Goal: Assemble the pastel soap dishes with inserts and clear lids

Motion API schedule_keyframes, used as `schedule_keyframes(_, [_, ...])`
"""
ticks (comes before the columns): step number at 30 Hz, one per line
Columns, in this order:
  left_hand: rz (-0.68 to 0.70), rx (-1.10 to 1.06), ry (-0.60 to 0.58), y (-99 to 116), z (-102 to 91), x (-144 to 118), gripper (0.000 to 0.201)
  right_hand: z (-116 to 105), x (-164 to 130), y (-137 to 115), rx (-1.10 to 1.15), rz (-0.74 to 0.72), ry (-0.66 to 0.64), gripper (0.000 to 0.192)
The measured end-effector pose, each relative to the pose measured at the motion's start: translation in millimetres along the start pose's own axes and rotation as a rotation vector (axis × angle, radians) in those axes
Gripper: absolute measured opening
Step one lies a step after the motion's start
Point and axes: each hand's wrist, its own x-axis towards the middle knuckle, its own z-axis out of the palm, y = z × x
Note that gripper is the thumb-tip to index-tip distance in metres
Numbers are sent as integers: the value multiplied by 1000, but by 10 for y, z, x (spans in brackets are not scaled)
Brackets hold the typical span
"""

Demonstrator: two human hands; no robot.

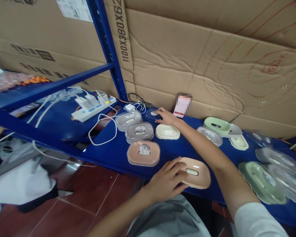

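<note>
Peach oval dish [201,177] with 1 pale slot [192,172] is gripped by the left hand [168,180]; right hand [167,117] grip unclear.

Pale sleeve [258,219] (short) — bare hands [168,180]

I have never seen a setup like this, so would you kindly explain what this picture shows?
Certainly. There is no robot here, only a person's two bare hands. The one picture comes from a camera worn on that person's head, looking forward and down.

The left hand has its fingers on the edge of an uncovered peach dish; how firmly it grips is hard to tell. The right hand reaches farther out, its fingers at a clear lid.

On the blue tabletop also lie a covered peach dish, a cream dish and a green dish, among others. A phone leans near the cardboard behind.
</note>
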Motion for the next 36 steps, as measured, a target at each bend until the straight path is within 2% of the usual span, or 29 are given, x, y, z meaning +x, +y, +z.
schedule_keyframes(3, [-1,-39,17,15,-21,16,30,-147,-175,-90,57,-15,82,51])
schedule_keyframes(5, [-41,-76,31,21,-25,23,35,-301,-436,-174,84,-21,138,49])
schedule_keyframes(8, [-178,-137,28,18,-11,19,57,-542,-1079,-317,109,-16,242,50])
schedule_keyframes(11, [-294,-203,22,9,14,4,82,-656,-1915,-471,139,38,441,45])
schedule_keyframes(13, [-334,-245,38,4,30,-3,93,-593,-2469,-578,154,122,526,40])
schedule_keyframes(15, [-366,-282,45,4,41,-3,98,-420,-2940,-683,157,231,576,39])
schedule_keyframes(18, [-421,-317,29,6,47,10,96,-82,-3407,-819,170,261,620,46])
schedule_keyframes(21, [-460,-340,29,1,44,24,100,151,-3595,-908,155,211,605,55])
schedule_keyframes(23, [-447,-341,32,-9,34,31,100,200,-3620,-936,120,162,543,59])
schedule_keyframes(30, [-328,-287,49,-65,-9,61,86,122,-3589,-906,28,65,421,65])
schedule_keyframes(33, [-315,-283,84,-87,40,46,80,132,-3595,-891,-28,3,382,70])
schedule_keyframes(36, [-299,-255,107,-75,87,10,77,163,-3607,-885,-54,-2,378,68])
